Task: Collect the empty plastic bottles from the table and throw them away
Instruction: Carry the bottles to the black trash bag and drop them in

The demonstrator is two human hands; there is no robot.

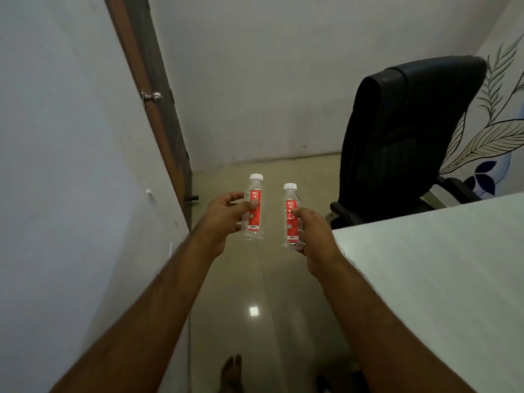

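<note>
I hold two small clear plastic bottles with red labels and white caps, both upright, out in front of me above the floor. My left hand [224, 219] grips the left bottle [254, 208] around its label. My right hand [314, 234] grips the right bottle [292, 219] from its right side. The two bottles are apart, about a hand's width between them. Both look empty. No bin is in view.
A white table [439, 279] fills the right side, its corner close to my right wrist. A black office chair [402, 137] stands behind it. A wall [71, 165] and a brown door [158, 114] with a knob run along the left. Glossy tiled floor [255, 307] lies between.
</note>
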